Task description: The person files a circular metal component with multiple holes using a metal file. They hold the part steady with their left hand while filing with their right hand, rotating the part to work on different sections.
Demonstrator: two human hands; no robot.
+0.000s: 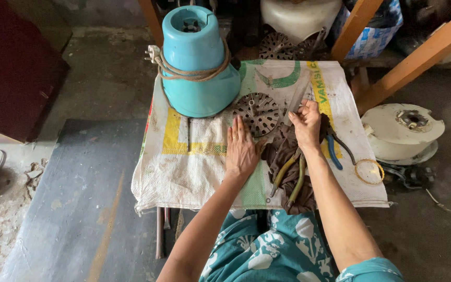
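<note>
My left hand [241, 147] lies flat, fingers together, on a white woven sack [184, 172] spread over a small table. Just beyond its fingertips lies a round perforated metal disc [257, 112]. My right hand [306, 124] rests at the disc's right edge, fingers curled on something thin; what it grips is unclear. Below it lies a dark brown rag [288, 162] with yellow-green-handled pliers [289, 177] on top. Blue-handled pliers [333, 150] lie to the right of that hand.
A turquoise mixer base [197, 68] with its cord wound around it stands at the sack's far left. A yellow ring [369, 171] lies near the right edge. A white round appliance part [402, 130] sits on the floor to the right. Wooden legs [418, 55] rise behind.
</note>
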